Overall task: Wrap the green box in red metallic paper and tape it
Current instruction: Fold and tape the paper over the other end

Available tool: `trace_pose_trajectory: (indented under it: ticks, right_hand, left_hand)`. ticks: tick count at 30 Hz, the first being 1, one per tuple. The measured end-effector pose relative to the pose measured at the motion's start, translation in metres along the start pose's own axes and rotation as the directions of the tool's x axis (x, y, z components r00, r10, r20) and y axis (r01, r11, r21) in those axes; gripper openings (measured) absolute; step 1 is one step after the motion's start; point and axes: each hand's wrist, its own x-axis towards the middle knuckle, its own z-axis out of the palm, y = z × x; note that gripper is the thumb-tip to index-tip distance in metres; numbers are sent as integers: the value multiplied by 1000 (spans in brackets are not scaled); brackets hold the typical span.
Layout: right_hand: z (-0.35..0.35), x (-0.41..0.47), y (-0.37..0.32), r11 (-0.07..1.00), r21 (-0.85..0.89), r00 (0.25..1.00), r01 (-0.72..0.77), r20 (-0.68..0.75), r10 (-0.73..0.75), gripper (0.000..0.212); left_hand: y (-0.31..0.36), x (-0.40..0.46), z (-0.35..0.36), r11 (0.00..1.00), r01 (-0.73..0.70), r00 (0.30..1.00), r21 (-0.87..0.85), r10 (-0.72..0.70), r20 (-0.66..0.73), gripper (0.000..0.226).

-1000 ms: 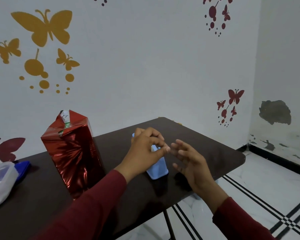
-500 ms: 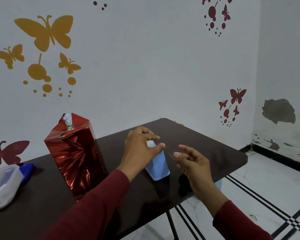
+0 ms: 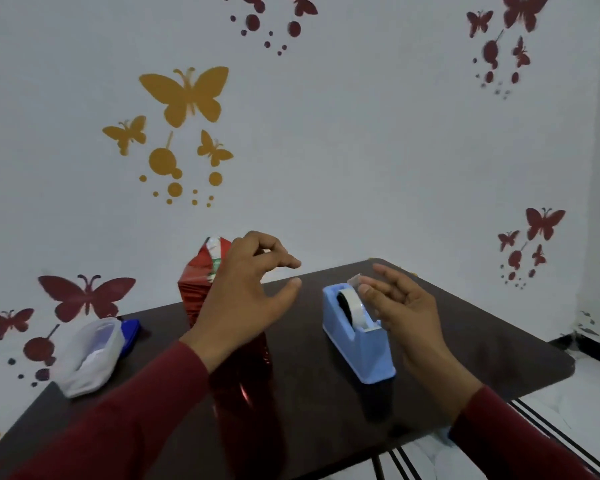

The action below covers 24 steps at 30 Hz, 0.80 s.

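Note:
The box wrapped in red metallic paper (image 3: 194, 294) stands upright on the dark table (image 3: 471, 344). Its top end is loosely folded, and a bit of green shows there. My left hand (image 3: 243, 299) hovers just in front of the box with its fingers loosely curved, holding nothing. A light blue tape dispenser (image 3: 361, 351) with a white roll sits to the right of the box. Above the dispenser's far end, my right hand (image 3: 402, 306) pinches a short piece of clear tape (image 3: 354, 280) at its fingertips.
A white plastic bag with a clear container in it (image 3: 90, 351) lies at the table's left, with a blue object (image 3: 131, 332) behind it. The table's right edge drops to a white tiled floor (image 3: 568, 403). The wall stands close behind.
My left hand has let go of the dispenser and moved left, in front of the wrapped box. My right hand has come away with a piece of tape. The view has swung left.

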Motion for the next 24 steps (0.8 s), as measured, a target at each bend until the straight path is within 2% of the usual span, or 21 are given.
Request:
trace_pose_trajectory:
  ticks: [3,5,8,10,12,14,16,18,20,24]
  right_hand:
    - [34,13,-12,999,7,998,44,51,-45,47]
    - [62,19,-18,998,11,993,60,96,-61,53]
    - [95,31,-20,998,-7,988,55,146,-53,66]
    - [117,40,-16,996,-84,988,38,153,-24,80]
    - [136,48,-12,983,-184,988,-12,147,40,97]
    - [152,54,-9,970,-233,982,-70,156,108,109]
    - [166,61,-6,966,-219,967,-137,181,179,115]
    - [176,68,-4,961,-168,949,-218,192,248,117]
    - [184,76,-5,953,-117,930,-278,214,298,116]
    - [199,83,-9,939,-94,902,-331,261,344,106]
  left_hand:
    - [-21,-2,-39,994,-12,1000,105,14,-19,42]
    - [-39,-5,-64,989,16,1000,148,-20,21,58]
    - [-64,-8,-88,969,112,980,219,-144,134,86]
    - [-78,-7,-97,948,175,950,264,-233,209,94]
    - [-92,-5,-99,937,198,928,288,-274,251,82]
    - [-102,-2,-95,945,220,930,242,-278,241,56]
    - [-107,1,-90,959,250,934,132,-275,229,31]
    - [-109,6,-85,963,262,936,58,-268,228,16]
    - [-109,10,-81,955,297,936,-16,-288,201,12]
    - [-110,21,-74,913,383,917,-140,-357,179,20]
